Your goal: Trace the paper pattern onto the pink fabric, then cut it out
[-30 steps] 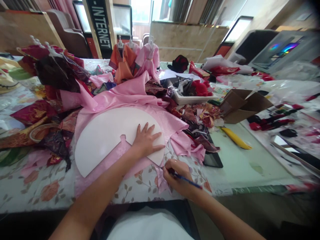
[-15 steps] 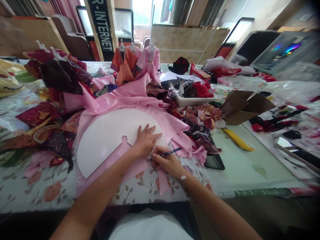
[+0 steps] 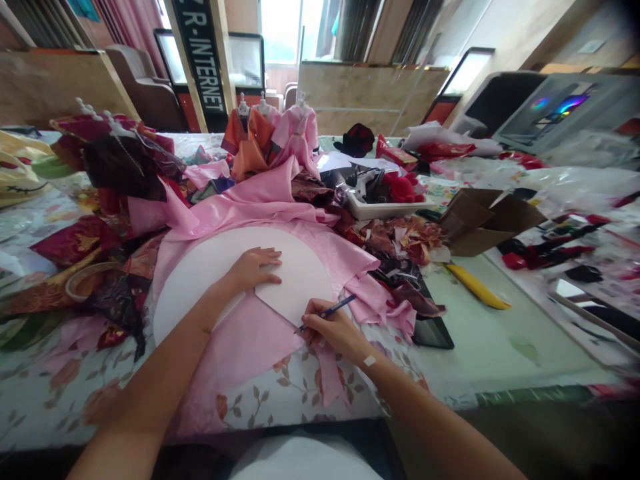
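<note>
The left hand [image 3: 253, 268] lies open and flat, palm down, on a white card pattern [image 3: 300, 280], pressing it without gripping anything. The right hand [image 3: 333, 328] is closed in a writing grip around a blue pencil [image 3: 341, 307], whose tip sits at the card's lower cut edge. The card rests on pink patterned fabric [image 3: 240, 347], which lies over a floral tablecloth [image 3: 45, 380]. Beyond the card rise a heap of pink satin [image 3: 260, 200] and 3 miniature gowns on stands [image 3: 297, 130]. Right of the card sit a white tray [image 3: 385, 210] and a brown cardboard box [image 3: 480, 223]; left of it lie red brocade scraps [image 3: 75, 240] and a roll of tape [image 3: 90, 279].
</note>
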A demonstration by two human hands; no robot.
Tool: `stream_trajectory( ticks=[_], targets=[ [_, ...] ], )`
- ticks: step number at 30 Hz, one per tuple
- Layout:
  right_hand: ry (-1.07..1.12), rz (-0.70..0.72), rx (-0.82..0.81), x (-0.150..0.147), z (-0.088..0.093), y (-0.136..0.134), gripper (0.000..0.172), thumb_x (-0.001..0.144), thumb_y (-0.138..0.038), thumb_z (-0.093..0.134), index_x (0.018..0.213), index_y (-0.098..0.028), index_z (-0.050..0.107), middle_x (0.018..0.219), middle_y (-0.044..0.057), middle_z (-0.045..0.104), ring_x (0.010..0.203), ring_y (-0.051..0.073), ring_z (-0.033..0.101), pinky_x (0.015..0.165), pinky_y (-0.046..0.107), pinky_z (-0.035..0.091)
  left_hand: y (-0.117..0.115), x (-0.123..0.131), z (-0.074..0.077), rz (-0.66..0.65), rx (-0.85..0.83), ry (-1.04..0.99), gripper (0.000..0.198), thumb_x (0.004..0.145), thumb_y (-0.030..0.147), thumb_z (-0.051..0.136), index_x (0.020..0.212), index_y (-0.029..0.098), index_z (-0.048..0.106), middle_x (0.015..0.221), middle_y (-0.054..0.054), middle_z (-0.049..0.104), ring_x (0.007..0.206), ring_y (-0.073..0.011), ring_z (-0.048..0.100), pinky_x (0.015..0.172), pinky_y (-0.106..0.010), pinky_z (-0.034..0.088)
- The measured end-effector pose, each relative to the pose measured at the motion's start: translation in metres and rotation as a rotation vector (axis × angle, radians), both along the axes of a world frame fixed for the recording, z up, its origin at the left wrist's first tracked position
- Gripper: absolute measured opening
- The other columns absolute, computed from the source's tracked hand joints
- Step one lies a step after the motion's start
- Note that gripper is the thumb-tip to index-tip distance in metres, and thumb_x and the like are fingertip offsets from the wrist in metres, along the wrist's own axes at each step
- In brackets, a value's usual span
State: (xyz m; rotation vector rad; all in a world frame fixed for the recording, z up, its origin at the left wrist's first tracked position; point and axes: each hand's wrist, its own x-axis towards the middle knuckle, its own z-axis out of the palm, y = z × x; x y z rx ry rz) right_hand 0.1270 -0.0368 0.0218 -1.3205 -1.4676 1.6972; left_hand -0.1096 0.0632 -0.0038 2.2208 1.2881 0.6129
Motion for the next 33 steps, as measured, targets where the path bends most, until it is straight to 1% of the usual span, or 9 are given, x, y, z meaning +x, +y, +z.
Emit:
stream_trajectory(
  ticks=[3,6,8,11,15,21,27,30,33],
  targets=[
    [-0.017,0.006,0.006,0.000,-0.002,0.001,0.016,0.075,-0.026,0.056,0.063,-0.019,0.049,0.052,-0.003,0.061,0.046,0.010,0.057,0.045,0.018,0.045,-0.003,-0.003,-0.003,0.094,0.064,0.059,0.077,0.062,0.067,0.066,0.122,0.019,0.061,0.142,-0.011,0.047,0.138,-0.0293,0.031,0.116,-0.050,0.013],
    [-0.027,0.064,0.014,-0.003,-0.003,0.006,0.018,0.077,-0.030,0.057,0.065,-0.019,0.050,0.054,-0.001,0.062,0.046,0.011,0.058,0.043,0.020,0.045,-0.005,-0.004,-0.002,0.112,0.105,0.158,0.084,0.063,0.073,0.060,0.128,0.019,0.056,0.145,-0.010,0.042,0.139,-0.0286,0.029,0.116,-0.049,0.013],
    [-0.027,0.121,0.050,-0.009,-0.004,0.011,0.019,0.078,-0.034,0.058,0.067,-0.018,0.052,0.056,0.001,0.063,0.047,0.013,0.059,0.044,0.022,0.046,-0.006,-0.003,-0.001,0.113,0.110,0.196,0.084,0.064,0.075,0.057,0.128,0.019,0.055,0.145,-0.009,0.042,0.138,-0.0279,0.031,0.116,-0.048,0.015],
    [-0.031,0.172,0.191,-0.025,-0.005,0.018,0.018,0.081,-0.035,0.058,0.074,-0.018,0.056,0.064,0.000,0.062,0.055,0.013,0.059,0.052,0.024,0.048,-0.007,-0.003,0.000,0.113,0.122,0.220,0.083,0.066,0.075,0.054,0.129,0.020,0.054,0.146,-0.009,0.042,0.139,-0.0273,0.031,0.116,-0.047,0.016],
    [-0.103,0.175,0.438,-0.049,-0.008,0.025,0.010,0.084,-0.028,0.055,0.078,-0.020,0.056,0.068,-0.001,0.058,0.060,0.013,0.053,0.056,0.025,0.043,-0.007,-0.004,-0.003,0.101,0.156,0.237,0.078,0.072,0.071,0.052,0.130,0.019,0.053,0.146,-0.009,0.041,0.139,-0.0264,0.030,0.115,-0.046,0.017],
    [-0.232,0.201,0.709,-0.068,-0.012,0.035,0.011,0.085,-0.023,0.054,0.075,-0.021,0.052,0.072,-0.001,0.058,0.063,0.013,0.051,0.062,0.025,0.040,-0.005,-0.005,-0.007,0.107,0.167,0.249,0.068,0.076,0.062,0.055,0.130,0.022,0.054,0.146,-0.008,0.041,0.139,-0.0256,0.031,0.115,-0.045,0.018],
    [-0.394,0.309,0.890,-0.076,-0.014,0.026,0.013,0.090,-0.022,0.047,0.078,-0.020,0.051,0.075,0.004,0.058,0.066,0.017,0.050,0.061,0.027,0.035,-0.006,-0.004,-0.003,0.104,0.139,0.248,0.077,0.071,0.070,0.055,0.130,0.021,0.054,0.147,-0.008,0.040,0.139,-0.0280,0.029,0.115,-0.047,0.016],
    [-0.466,0.355,0.939,-0.079,-0.015,0.019,0.013,0.089,-0.017,0.045,0.077,-0.019,0.050,0.073,0.007,0.057,0.063,0.019,0.047,0.057,0.028,0.030,-0.007,-0.003,-0.001,0.100,0.129,0.247,0.080,0.070,0.071,0.054,0.130,0.020,0.053,0.147,-0.009,0.040,0.139,-0.0285,0.029,0.116,-0.047,0.015],
    [-0.491,0.365,0.956,-0.080,-0.014,0.018,0.014,0.088,-0.016,0.044,0.076,-0.019,0.048,0.071,0.007,0.056,0.062,0.018,0.046,0.056,0.028,0.029,-0.007,-0.003,-0.001,0.098,0.128,0.249,0.082,0.069,0.072,0.054,0.131,0.019,0.053,0.147,-0.010,0.040,0.139,-0.0287,0.029,0.116,-0.047,0.015]
  ],
)
